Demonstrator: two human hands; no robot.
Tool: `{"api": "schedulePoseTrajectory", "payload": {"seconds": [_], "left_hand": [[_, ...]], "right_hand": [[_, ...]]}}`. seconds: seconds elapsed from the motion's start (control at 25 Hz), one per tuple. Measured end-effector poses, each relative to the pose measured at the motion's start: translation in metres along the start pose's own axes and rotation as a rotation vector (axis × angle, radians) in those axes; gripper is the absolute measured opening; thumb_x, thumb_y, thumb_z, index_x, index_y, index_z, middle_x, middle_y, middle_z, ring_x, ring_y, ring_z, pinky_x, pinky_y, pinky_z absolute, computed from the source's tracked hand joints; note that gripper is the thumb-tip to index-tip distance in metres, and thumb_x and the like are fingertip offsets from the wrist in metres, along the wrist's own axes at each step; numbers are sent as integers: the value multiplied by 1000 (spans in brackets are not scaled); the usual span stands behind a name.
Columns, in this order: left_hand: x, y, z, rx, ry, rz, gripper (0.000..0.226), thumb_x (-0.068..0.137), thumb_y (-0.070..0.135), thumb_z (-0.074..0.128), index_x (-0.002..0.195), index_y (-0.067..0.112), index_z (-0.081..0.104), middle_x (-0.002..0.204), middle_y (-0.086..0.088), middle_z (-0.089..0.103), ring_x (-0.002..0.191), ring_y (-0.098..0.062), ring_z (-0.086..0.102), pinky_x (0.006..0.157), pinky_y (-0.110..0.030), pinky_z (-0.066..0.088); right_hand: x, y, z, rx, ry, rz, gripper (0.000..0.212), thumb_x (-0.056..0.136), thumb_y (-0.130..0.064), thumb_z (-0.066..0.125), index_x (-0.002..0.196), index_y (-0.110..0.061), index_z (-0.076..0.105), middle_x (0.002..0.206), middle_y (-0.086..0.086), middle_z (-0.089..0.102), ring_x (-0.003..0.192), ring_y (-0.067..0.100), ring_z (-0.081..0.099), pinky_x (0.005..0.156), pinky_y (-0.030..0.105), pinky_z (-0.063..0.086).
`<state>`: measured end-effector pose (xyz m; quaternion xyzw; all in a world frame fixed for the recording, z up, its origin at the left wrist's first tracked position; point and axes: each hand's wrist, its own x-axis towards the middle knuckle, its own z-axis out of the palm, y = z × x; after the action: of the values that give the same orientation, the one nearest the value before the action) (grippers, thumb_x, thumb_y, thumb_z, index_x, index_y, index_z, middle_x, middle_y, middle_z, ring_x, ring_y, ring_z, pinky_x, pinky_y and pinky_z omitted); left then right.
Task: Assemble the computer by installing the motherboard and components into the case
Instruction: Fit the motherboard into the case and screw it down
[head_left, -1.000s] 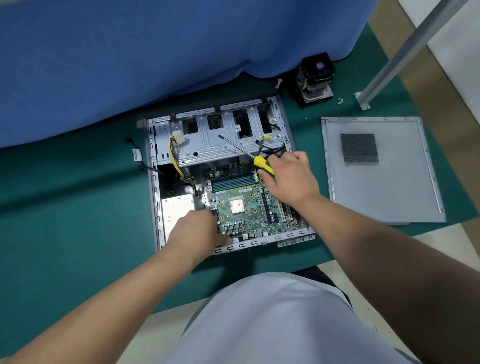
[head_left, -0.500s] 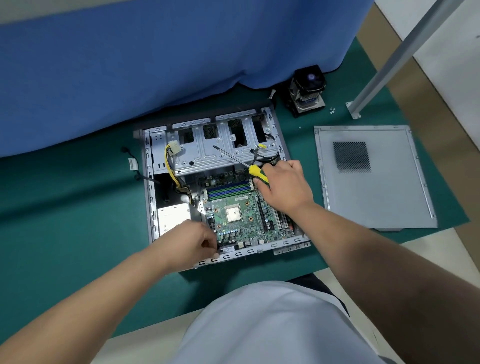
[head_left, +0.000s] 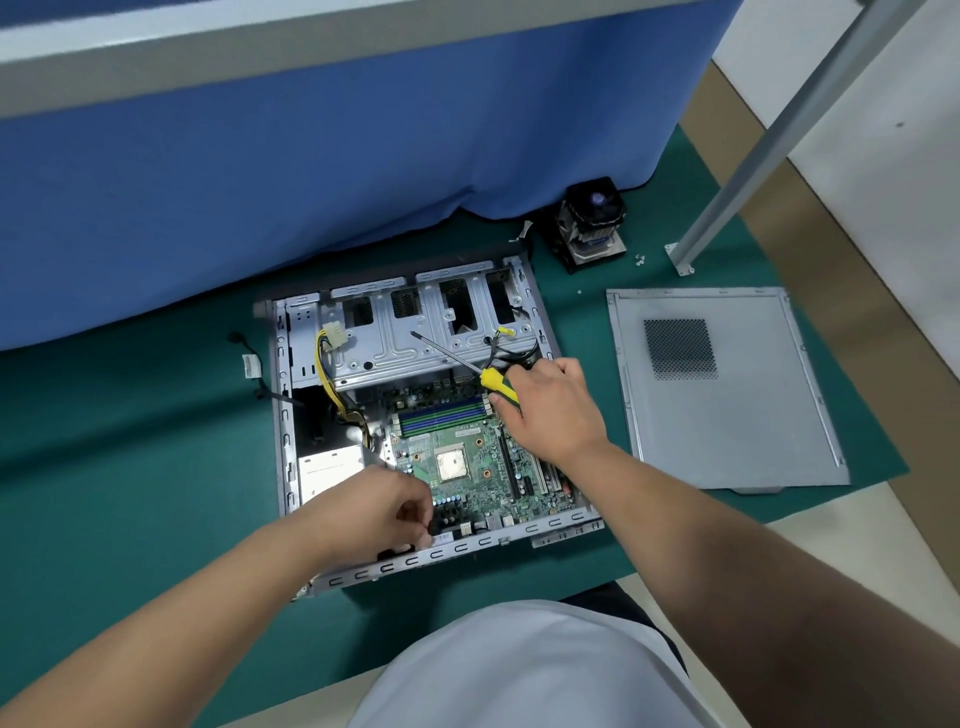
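Now, board: flat inside case, between both hands.
Right hand: fingers clamped on screwdriver; shaft points up-left, away from board.
Left hand: fingers curled at board's near-left corner; contents hidden.
Nearer: left hand.
Count: one board, one screwdriver, one cooler, one panel on desk.

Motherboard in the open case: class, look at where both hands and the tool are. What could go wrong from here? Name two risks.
1. The right hand holds the screwdriver by its yellow handle while resting over the motherboard; the shaft lies across the drive cage, and a slip might scratch components.
2. The left hand has its fingers curled at the board's near corner, close to the case rim; bare fingers could catch on that metal edge.
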<state>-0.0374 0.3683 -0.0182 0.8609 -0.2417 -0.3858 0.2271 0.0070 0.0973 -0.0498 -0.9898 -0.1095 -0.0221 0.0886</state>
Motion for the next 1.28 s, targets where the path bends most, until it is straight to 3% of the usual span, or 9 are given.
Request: {"api": "schedulePoseTrajectory", "payload": {"seconds": [0.48, 0.76, 0.88, 1.0, 1.08, 1.16, 1.28], "left_hand": [[0, -4, 2, -190, 20, 24, 10, 84, 34, 84, 78, 32, 76, 74, 18, 71, 70, -5, 66, 62, -19, 49], [5, -1, -6, -216, -101, -28, 16, 81, 32, 87, 78, 35, 72, 73, 23, 70, 66, 5, 62, 62, -10, 45], [5, -1, -8, -286, -135, -41, 16, 81, 31, 87, 84, 36, 72, 77, 19, 72, 70, 2, 66, 68, -15, 51], [9, 0, -16, -350, -126, -36, 18, 80, 36, 88, 90, 37, 74, 84, 14, 74, 80, -8, 70, 81, -30, 58], [17, 5, -28, -399, -70, -15, 19, 79, 46, 85, 92, 38, 75, 89, 12, 75, 84, -8, 70, 84, -32, 58], [31, 11, -44, -414, 66, 25, 19, 84, 55, 76, 94, 39, 74, 94, 16, 74, 88, -4, 68, 82, -25, 55], [65, 20, -74, -255, 399, 95, 12, 95, 47, 65, 104, 41, 71, 103, 25, 68, 103, 5, 60, 86, -21, 46]], "right_hand": [[-1, -2, -1, -8, 23, -17, 34, 101, -46, 52, 97, -14, 65, 77, 3, 64, 81, 24, 53, 88, 42, 36], [1, 2, 1, -1, -1, -18, 37, 102, -49, 47, 100, -16, 63, 79, 3, 64, 83, 24, 55, 91, 41, 35], [0, 4, -2, 49, -15, -18, 37, 102, -49, 47, 102, -15, 63, 79, 2, 62, 83, 24, 55, 92, 40, 34], [2, 8, -9, 240, -114, 50, 37, 103, -52, 46, 109, -19, 62, 84, 0, 61, 87, 22, 53, 95, 38, 36], [8, 12, -23, 567, -170, 143, 27, 101, -52, 51, 105, -28, 62, 82, -1, 64, 83, 17, 57, 83, 33, 44], [20, 20, -38, 909, -149, 239, 13, 99, -47, 60, 97, -36, 65, 80, -2, 70, 69, 7, 60, 64, 23, 47], [42, 54, -50, 1082, 6, 439, 11, 95, -33, 71, 87, -27, 66, 73, -4, 68, 69, 7, 62, 67, 23, 48]]}}
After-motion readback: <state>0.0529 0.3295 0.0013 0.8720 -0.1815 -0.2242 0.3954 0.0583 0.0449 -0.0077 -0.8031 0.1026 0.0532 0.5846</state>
